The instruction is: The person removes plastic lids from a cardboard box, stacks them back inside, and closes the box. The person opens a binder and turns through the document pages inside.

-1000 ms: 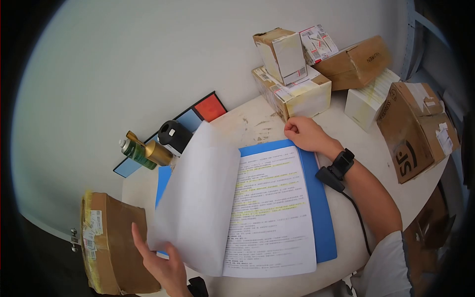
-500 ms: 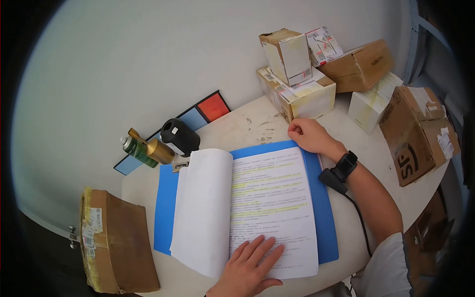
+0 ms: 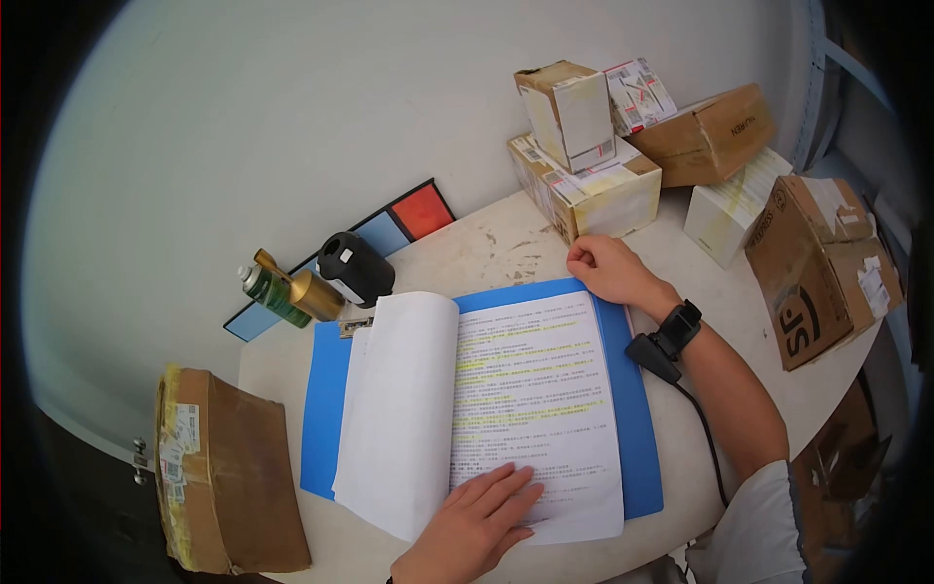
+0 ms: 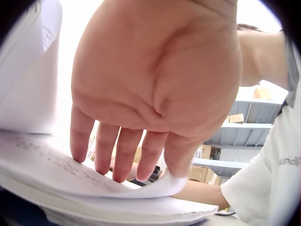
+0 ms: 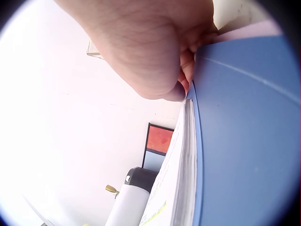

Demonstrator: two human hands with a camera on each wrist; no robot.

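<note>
In the head view, a blue clip folder (image 3: 637, 428) lies spread under a stack of printed pages. Turned-over sheets (image 3: 399, 409) curve to the left beside its metal clip (image 3: 355, 328). Yellow highlighting marks many lines on the exposed printed page (image 3: 530, 380). My left hand (image 3: 474, 521) rests on the lower part of this page with its fingers stretched out; the left wrist view shows the palm (image 4: 155, 70) above the paper. At the folder's upper right corner my right hand (image 3: 618, 270) has curled fingers, its thumb (image 5: 176, 92) against the edge in the right wrist view.
A black container (image 3: 355, 268), a gold pot (image 3: 316, 295) and a green can (image 3: 275, 295) stand behind the folder. A brown carton (image 3: 248, 477) is at the left. Several boxes (image 3: 613, 200) are piled at the back right, near an SF carton (image 3: 808, 282). A cable (image 3: 710, 428) hangs from the right wrist.
My left hand has let go of the lifted sheet, which now lies folded over to the left, and has moved right onto the printed page. The right hand stays at the folder's corner.
</note>
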